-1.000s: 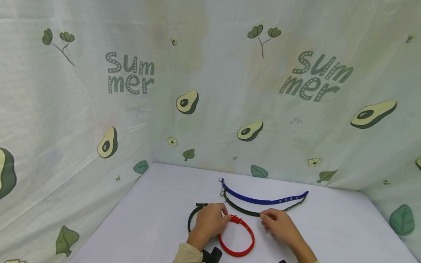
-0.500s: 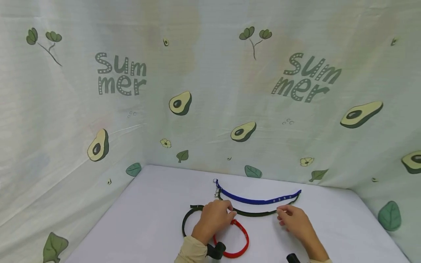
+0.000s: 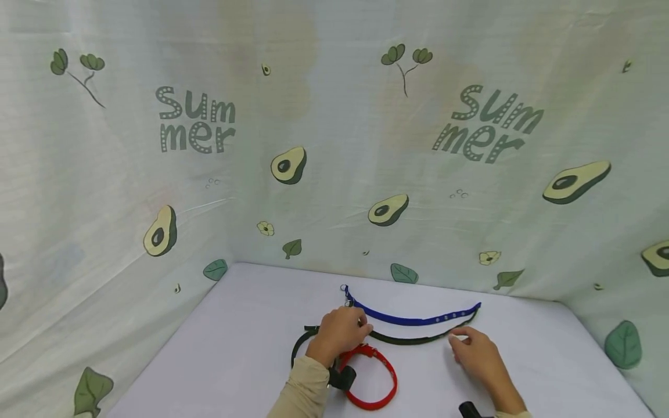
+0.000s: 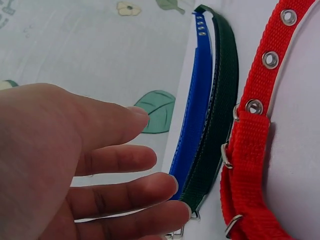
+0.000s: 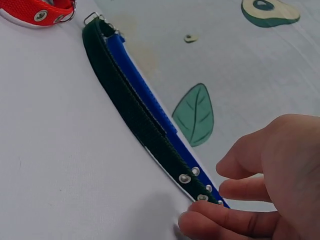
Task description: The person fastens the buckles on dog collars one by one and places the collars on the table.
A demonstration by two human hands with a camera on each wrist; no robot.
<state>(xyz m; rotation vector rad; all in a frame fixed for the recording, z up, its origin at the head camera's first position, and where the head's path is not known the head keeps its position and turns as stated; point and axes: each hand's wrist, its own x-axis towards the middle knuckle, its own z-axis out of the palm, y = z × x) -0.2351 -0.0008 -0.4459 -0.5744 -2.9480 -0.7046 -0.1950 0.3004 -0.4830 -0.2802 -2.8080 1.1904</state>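
Dark green webbing collar (image 3: 405,340) curved along the white table (image 3: 235,348), a blue collar (image 3: 402,320) just behind it.
The left hand (image 3: 341,331) hangs over its left part, fingers extended, grip released; the right hand (image 3: 477,355), also released, has its fingertips by the other end, contact unclear. The right wrist view shows metal eyelets (image 5: 185,178) too small for the head view.

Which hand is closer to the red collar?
The left hand: it's just past the far left edge of the red collar. The right hand is farther away, off to the right.
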